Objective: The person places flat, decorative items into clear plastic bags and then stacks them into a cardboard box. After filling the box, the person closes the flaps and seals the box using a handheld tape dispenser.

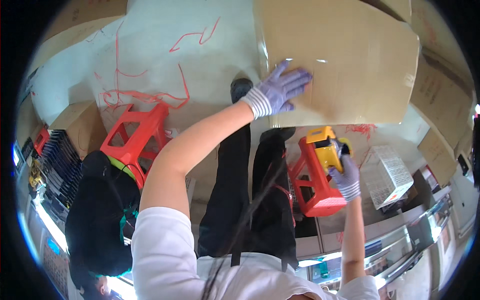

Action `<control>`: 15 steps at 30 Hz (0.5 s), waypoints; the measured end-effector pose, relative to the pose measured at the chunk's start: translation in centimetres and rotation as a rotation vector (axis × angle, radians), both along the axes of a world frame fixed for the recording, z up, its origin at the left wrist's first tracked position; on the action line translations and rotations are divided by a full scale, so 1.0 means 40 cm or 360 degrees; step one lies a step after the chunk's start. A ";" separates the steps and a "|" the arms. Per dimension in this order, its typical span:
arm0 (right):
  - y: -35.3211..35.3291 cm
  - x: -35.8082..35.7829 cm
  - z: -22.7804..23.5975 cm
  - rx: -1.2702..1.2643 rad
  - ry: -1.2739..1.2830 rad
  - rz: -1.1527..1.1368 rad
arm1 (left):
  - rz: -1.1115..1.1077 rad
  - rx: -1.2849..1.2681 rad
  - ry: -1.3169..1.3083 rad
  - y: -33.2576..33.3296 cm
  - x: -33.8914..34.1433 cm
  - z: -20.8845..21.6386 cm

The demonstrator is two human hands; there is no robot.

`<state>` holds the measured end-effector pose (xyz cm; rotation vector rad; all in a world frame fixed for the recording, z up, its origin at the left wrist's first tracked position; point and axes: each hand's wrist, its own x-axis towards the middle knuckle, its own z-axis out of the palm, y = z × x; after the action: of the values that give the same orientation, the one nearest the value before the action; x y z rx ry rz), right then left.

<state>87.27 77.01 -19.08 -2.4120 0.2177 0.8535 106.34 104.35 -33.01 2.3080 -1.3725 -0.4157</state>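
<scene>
My left hand (283,91), in a purple glove with a striped cuff, lies flat with fingers apart on the lower left part of a large brown cardboard box (360,60). Light glints off shiny spots on the box top near the fingers. My right hand (346,176), gloved likewise, is closed around a yellow hand-held tool (327,156) with dark parts; its exact kind is hard to make out. The tool is just below the box's near edge, over a red plastic stool (320,197).
Another red stool (135,131) stands left, beside a person in black (102,215) bending there. Red strips (150,95) litter the floor. A white wire basket (386,176) sits right; more cardboard boxes (440,95) line the far right. Dark stacked panels (59,162) stand far left.
</scene>
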 end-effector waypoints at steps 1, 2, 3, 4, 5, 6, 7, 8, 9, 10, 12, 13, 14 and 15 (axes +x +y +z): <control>-0.031 0.059 -0.004 -0.0085 -0.0126 0.0114 | 0.0064 -0.0018 -0.0069 -0.003 0.065 0.000; -0.055 0.113 -0.013 -0.0185 -0.0241 0.0208 | 0.0129 -0.0035 -0.0135 -0.005 0.133 0.001; -0.076 0.182 -0.020 -0.0283 -0.0247 0.0265 | 0.0200 -0.0056 -0.0200 -0.008 0.201 -0.002; -0.088 0.250 -0.026 -0.0325 -0.0284 0.0271 | 0.0297 -0.0072 -0.0302 -0.004 0.262 -0.009; -0.097 0.311 -0.022 -0.0366 -0.0323 0.0278 | 0.0397 -0.0088 -0.0403 -0.007 0.328 -0.014; -0.107 0.372 -0.005 -0.0404 -0.0231 0.0459 | 0.0505 -0.0087 -0.0504 -0.003 0.391 -0.026; -0.102 0.440 0.016 -0.0441 -0.0140 0.0647 | 0.0644 -0.0040 -0.0495 0.004 0.463 -0.033; -0.076 0.497 0.045 -0.0716 -0.0047 0.0799 | 0.0795 0.0009 -0.0477 0.012 0.529 -0.037; -0.044 0.563 0.068 -0.0773 0.0126 0.0839 | 0.0948 0.0059 -0.0449 0.017 0.564 -0.039; -0.009 0.631 0.085 -0.0837 0.0299 0.0872 | 0.1090 0.0022 -0.0402 0.011 0.569 -0.029; -0.009 0.726 0.059 -0.0821 0.0116 0.1027 | 0.1366 -0.0070 -0.0310 -0.005 0.533 0.007; 0.039 0.794 0.044 -0.0604 -0.0087 0.0924 | 0.1333 -0.0310 -0.0215 -0.009 0.456 0.015; 0.096 0.858 0.026 -0.0398 -0.0271 0.0801 | 0.1279 -0.0569 -0.0114 -0.027 0.357 0.050; 0.121 0.910 -0.028 -0.0277 -0.0378 0.0845 | 0.1163 -0.0491 0.0004 -0.019 0.261 0.125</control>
<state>123.67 81.85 -20.20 -2.7558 -0.4787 0.7776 116.76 103.61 -28.00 2.3313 -0.4667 0.0263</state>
